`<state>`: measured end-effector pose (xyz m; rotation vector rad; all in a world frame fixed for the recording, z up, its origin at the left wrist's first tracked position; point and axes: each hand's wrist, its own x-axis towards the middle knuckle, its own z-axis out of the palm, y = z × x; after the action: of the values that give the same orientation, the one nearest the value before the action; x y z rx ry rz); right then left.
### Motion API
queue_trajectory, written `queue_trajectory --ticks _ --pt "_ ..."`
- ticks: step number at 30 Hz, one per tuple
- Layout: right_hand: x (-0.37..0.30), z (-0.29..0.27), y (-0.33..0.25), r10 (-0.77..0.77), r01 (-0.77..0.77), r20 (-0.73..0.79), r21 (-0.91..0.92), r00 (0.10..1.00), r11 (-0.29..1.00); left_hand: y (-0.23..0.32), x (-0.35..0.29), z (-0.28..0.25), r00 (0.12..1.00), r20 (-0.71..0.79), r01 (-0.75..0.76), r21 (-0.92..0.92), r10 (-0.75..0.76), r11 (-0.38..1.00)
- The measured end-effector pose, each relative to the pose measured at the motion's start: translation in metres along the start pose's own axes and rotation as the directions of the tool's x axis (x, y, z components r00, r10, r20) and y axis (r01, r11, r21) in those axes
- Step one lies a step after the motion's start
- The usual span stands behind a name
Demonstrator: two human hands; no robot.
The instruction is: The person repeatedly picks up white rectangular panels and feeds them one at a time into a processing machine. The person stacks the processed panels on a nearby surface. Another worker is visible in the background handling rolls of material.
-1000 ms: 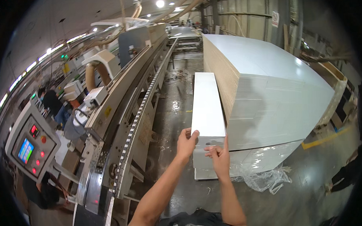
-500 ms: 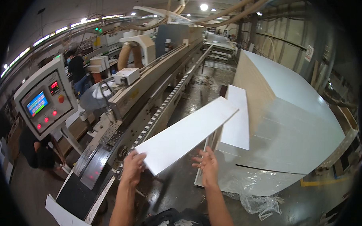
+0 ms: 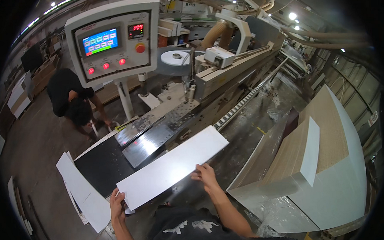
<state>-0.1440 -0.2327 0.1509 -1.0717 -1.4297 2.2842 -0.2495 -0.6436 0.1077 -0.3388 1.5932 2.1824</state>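
A long white panel (image 3: 170, 169) is held before me, tilted up toward its far right end. My left hand (image 3: 117, 204) grips its near left corner, thumb on top and the other fingers partly hidden. My right hand (image 3: 206, 178) is closed on the panel's near long edge, toward the right. Just beyond the panel lies the edge banding machine's infeed, with a shiny metal plate (image 3: 146, 147) and a black bed (image 3: 107, 167).
A control box (image 3: 113, 42) with a lit screen stands above the machine. Other white panels (image 3: 86, 193) lean at the left, near a crouching person (image 3: 73, 98). At right stands a large panel stack (image 3: 330, 195) with plastic wrap. A toothed conveyor track (image 3: 246, 99) runs away.
My view has turned left toward the machine. The panel has swung left in front of the infeed, and my right hand, open and apart before, now grips its near edge.
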Motion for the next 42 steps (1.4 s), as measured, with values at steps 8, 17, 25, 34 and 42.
queue_trajectory --ticks 8,17,25,34,42 --pt "0.098 0.109 0.043 0.047 -0.043 0.044 -0.100 0.998 0.994 0.005 0.052 -0.050 0.993 -0.113 0.018 0.004 -0.017 1.000" --pt "0.165 0.129 0.058 -0.072 0.166 0.226 -0.434 0.972 0.885 0.006 0.104 -0.020 0.971 -0.075 -0.212 0.163 0.227 0.963" --pt "0.164 0.141 0.062 -0.423 0.473 0.328 -0.828 0.845 0.302 0.007 0.079 0.000 0.915 -0.099 -0.187 0.755 0.392 0.628" --pt "0.204 0.112 0.036 -0.455 0.556 0.361 -0.711 0.814 0.431 0.002 0.089 0.077 0.839 -0.195 -0.164 0.799 0.508 0.578" --pt "0.256 0.067 -0.023 -0.426 0.515 0.335 -0.738 0.840 0.436 -0.013 0.121 0.150 0.802 -0.145 -0.182 0.864 0.579 0.470"
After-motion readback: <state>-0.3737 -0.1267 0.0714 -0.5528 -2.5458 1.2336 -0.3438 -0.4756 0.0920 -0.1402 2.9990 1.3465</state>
